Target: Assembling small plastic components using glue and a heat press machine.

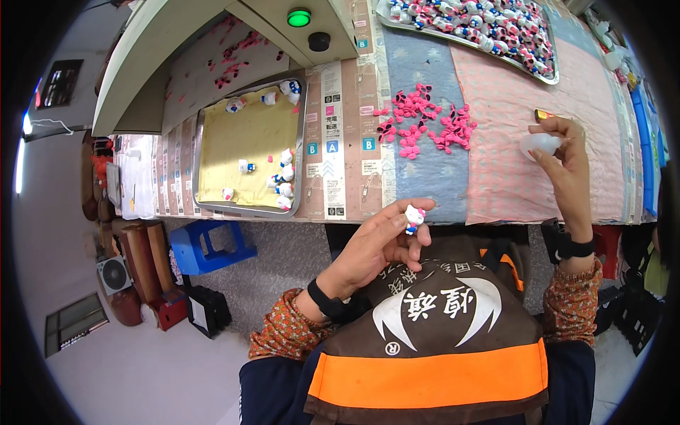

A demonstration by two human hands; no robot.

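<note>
My left hand (379, 244) pinches a small white cat figurine (414, 219) with a pink bow, held just in front of the table edge above my brown and orange apron. My right hand (564, 164) is raised over the pink cloth and grips a small translucent white squeeze bottle (540, 144) with a gold-coloured tip. A pile of loose pink bows (425, 124) lies on the blue-grey cloth between the two hands, further back on the table.
A metal tray (301, 170) lined with yellow cloth holds several finished figurines at the left. A second tray (547, 74) full of figurines sits at the back right. A machine housing with a green light (299, 18) stands behind. A blue stool (205, 248) is under the table.
</note>
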